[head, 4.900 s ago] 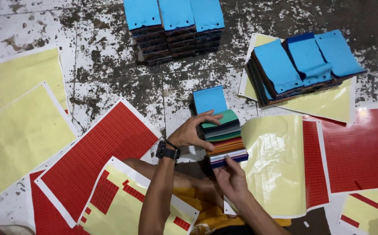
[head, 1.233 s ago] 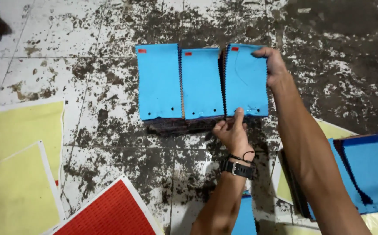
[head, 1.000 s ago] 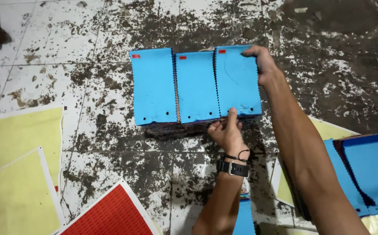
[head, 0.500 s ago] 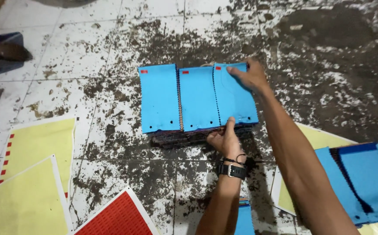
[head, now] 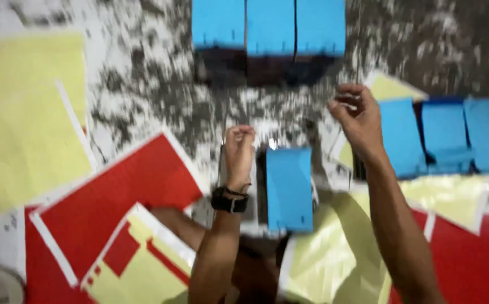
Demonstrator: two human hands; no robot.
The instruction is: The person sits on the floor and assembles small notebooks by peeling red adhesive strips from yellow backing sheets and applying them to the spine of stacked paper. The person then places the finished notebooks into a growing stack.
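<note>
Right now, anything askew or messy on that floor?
Yes. The tiled floor is covered in dark stains, and the red sheets and yellow sheets lie overlapping at odd angles. The blue booklet stacks look tidy. Frame is blurred.

Two bare forearms, one with a wristwatch

Both arms are bare from the elbow down, with no sleeves showing. The left hand [head: 239, 147] has a black wristwatch [head: 230, 200] strapped around its wrist, with a dark band and a dark squarish case. The right hand [head: 358, 119] wears nothing on its wrist or fingers. The picture is blurred, so finer detail cannot be told.
</note>
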